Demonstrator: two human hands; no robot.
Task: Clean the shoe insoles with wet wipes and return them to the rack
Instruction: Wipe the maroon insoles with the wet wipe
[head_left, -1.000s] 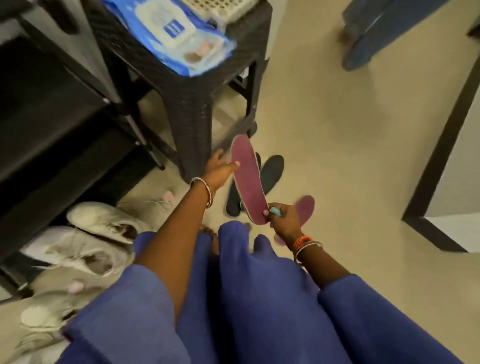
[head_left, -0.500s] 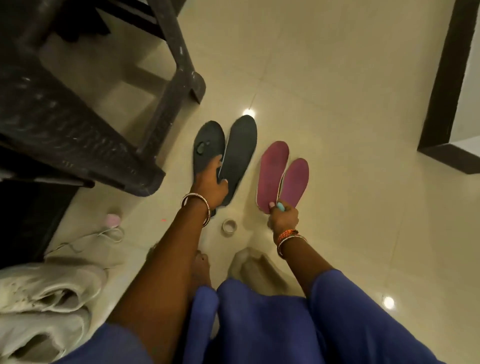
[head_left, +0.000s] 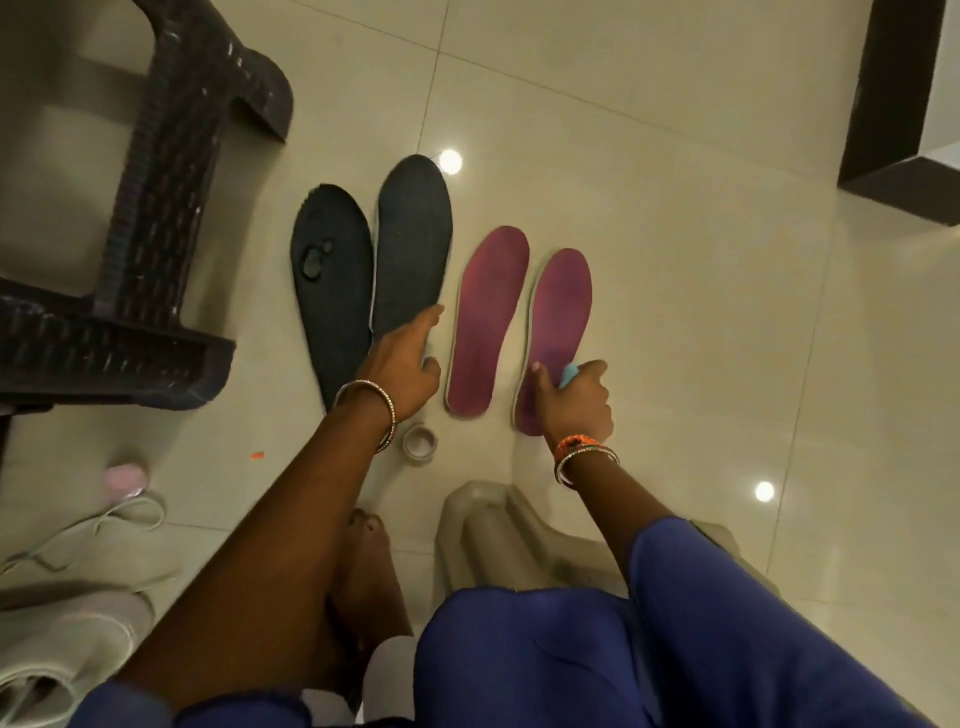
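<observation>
Four insoles lie side by side on the tiled floor (head_left: 649, 260): two black ones, the left black insole (head_left: 332, 291) touching the right black insole (head_left: 413, 244), and beside them two maroon ones, the left maroon insole (head_left: 485, 322) and the right maroon insole (head_left: 558, 312). The left hand (head_left: 402, 371) reaches over the black pair's heels, fingers extended, holding nothing. The right hand (head_left: 574, 400) rests on the right maroon insole's heel, fingers curled around a small light-blue object (head_left: 569, 374). A tape roll (head_left: 420, 441) sits near the left wrist.
</observation>
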